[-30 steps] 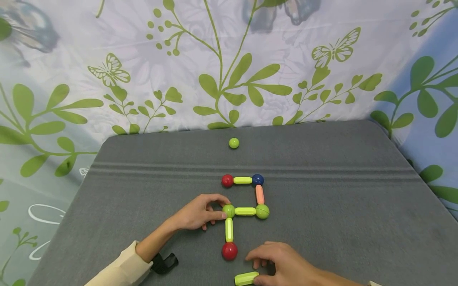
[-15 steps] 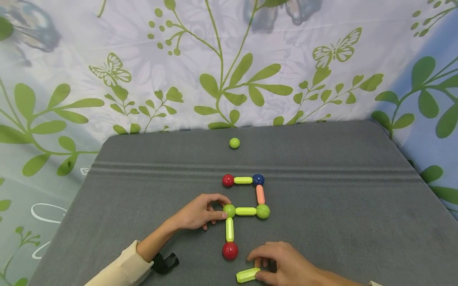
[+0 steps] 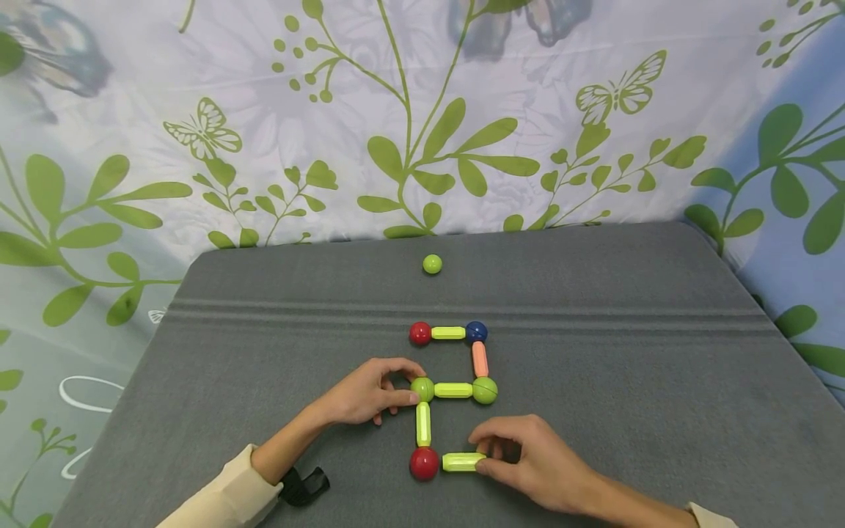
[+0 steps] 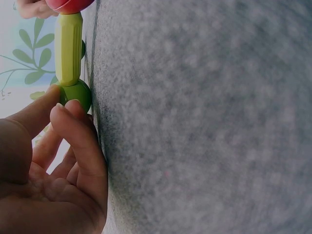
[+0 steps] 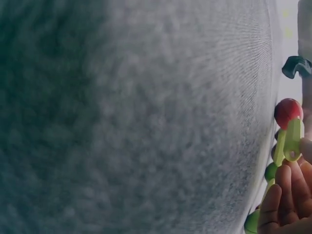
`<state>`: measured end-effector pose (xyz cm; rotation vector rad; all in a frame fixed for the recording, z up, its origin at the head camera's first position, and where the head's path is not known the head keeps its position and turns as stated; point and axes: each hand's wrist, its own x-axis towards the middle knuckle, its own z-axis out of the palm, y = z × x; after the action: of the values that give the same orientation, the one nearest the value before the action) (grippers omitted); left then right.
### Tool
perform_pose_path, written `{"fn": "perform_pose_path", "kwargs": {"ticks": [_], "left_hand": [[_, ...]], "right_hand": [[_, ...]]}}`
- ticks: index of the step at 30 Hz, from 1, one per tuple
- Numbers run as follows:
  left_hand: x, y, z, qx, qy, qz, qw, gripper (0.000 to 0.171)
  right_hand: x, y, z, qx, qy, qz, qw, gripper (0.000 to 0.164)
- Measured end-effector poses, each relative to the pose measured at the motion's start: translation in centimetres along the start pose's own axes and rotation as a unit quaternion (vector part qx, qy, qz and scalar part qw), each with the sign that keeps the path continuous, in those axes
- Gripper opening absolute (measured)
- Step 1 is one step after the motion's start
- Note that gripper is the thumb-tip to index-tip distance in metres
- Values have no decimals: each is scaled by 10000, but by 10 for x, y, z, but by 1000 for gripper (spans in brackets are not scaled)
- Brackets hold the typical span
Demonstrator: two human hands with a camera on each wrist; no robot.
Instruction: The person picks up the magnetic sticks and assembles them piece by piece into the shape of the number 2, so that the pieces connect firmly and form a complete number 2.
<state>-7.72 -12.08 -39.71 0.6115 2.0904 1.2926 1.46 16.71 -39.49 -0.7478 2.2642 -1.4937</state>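
My left hand (image 3: 370, 392) pinches a green ball (image 3: 423, 389) between thumb and fingers; the left wrist view shows the fingertips on that green ball (image 4: 78, 95). From it a yellow-green rod (image 3: 423, 424) runs down to a red ball (image 3: 424, 464), and another yellow-green rod (image 3: 453, 390) runs right to a second green ball (image 3: 485, 390). An orange rod (image 3: 480, 359) rises to a blue ball (image 3: 476, 332). My right hand (image 3: 538, 462) pinches a loose yellow-green rod (image 3: 462, 462) by its right end, its left end just right of the red ball.
Above, a yellow-green rod (image 3: 448, 333) joins the blue ball to another red ball (image 3: 419, 334). A loose green ball (image 3: 432, 264) lies near the far edge of the grey table (image 3: 627, 315). A black strap piece (image 3: 305, 486) sits by my left wrist. Patterned cloth (image 3: 422, 117) hangs behind.
My right hand has moved up with the loose rod, which has turned level beside the lower red ball. My left hand stays on the green ball.
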Motion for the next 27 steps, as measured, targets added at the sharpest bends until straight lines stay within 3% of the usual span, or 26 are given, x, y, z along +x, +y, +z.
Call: {"fn": "perform_pose_path", "kwargs": {"ticks": [3, 14, 27], "left_hand": [[0, 0, 0, -14, -14, -13, 10000, 27], [0, 1, 0, 6, -12, -13, 10000, 27], [-1, 0, 0, -16, -15, 13, 10000, 28]], "right_hand": [[2, 1, -1, 35, 6, 116, 9999, 20], [6, 2, 5, -193, 122, -221, 9995, 19], [6, 2, 4, -159, -45, -38, 9999, 18]]}}
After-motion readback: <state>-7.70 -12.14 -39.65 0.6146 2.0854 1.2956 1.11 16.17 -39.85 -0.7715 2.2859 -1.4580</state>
